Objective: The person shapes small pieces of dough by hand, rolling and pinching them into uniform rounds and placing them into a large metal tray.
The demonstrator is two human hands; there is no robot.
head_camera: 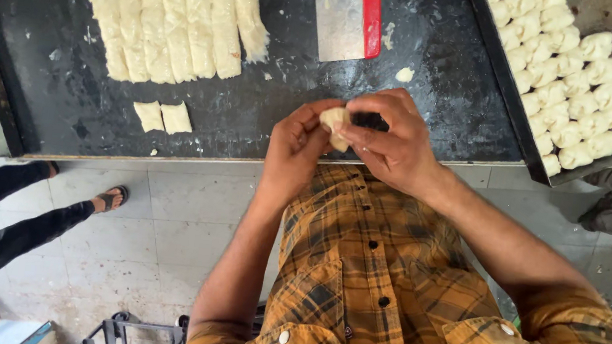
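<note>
Dough strips lie at the worktop's far left, cut squares nearer. At the near edge, left hand and right hand pinch a dough piece, held clear for shaping. Scraper rests behind; tray at right takes shaped pieces.

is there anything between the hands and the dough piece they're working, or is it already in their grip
Nothing visible stands between them. The left hand and right hand both pinch the small dough piece directly, above the near edge of the dark floured table. The red-handled scraper lies apart, farther back.
</note>
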